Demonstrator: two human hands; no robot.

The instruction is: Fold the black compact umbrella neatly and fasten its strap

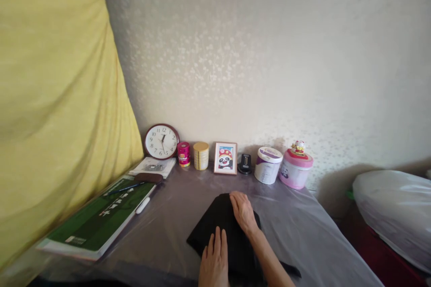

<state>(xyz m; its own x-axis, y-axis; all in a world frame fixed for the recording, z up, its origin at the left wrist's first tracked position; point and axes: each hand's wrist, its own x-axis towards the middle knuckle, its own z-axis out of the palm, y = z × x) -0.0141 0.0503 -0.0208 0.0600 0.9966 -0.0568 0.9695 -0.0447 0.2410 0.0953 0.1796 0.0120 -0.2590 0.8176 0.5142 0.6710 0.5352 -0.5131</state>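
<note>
A folded piece of black cloth (215,219) lies on the table in front of me, with a narrow black strap (291,270) sticking out at its lower right. My left hand (214,258) rests flat on the near part of the cloth, fingers stretched out and pointing away from me. Farther up, my right hand (243,213) lies over the cloth's far right edge, palm down and fingers close together. Part of the cloth is hidden under both hands and my right forearm.
Along the wall stand a clock (162,141), pink tin (183,154), yellow-lidded can (201,156), panda picture frame (225,158), black device (245,164), white tub (268,165) and pink tub (296,168). A green book (101,215) lies left, beside a yellow curtain (60,98).
</note>
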